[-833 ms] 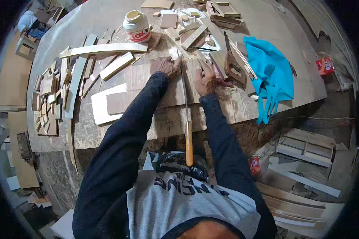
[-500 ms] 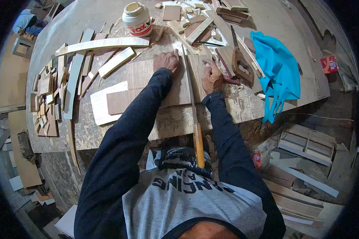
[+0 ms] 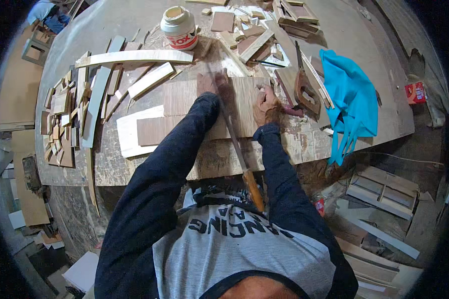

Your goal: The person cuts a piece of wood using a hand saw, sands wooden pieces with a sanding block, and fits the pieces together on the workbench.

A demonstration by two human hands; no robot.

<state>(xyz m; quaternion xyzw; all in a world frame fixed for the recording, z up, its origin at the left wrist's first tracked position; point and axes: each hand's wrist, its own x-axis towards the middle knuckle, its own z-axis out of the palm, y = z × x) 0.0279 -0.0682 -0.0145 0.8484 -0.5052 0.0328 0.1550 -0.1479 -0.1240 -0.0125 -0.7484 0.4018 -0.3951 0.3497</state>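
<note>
A flat light-brown wooden board [image 3: 242, 99] lies before me on the worktable. My right hand [image 3: 267, 105] is curled over its right edge, the thumb lying on top. My left hand [image 3: 212, 82] is at the far left part of the board; it is smeared by motion and its fingers do not show clearly. A long narrow blade [image 3: 237, 144] with an orange-brown wooden handle [image 3: 253, 191] slants across the board, its far end blurred beside my left hand. The handle overhangs the table's near edge by my shirt, with neither hand on it.
Brown panels [image 3: 157, 131] lie left of the board over a white sheet [image 3: 126, 139]. Wood offcuts [image 3: 60, 102] crowd the left. An open white tub [image 3: 178, 30] stands behind. A handsaw [image 3: 304, 92] and blue cloth [image 3: 351, 94] lie right. Another person [image 3: 47, 17] is far left.
The blade's far end has swung left, toward my left hand, and its handle has tipped slightly right. My left hand has become blurred. My right hand stays at the board's edge.
</note>
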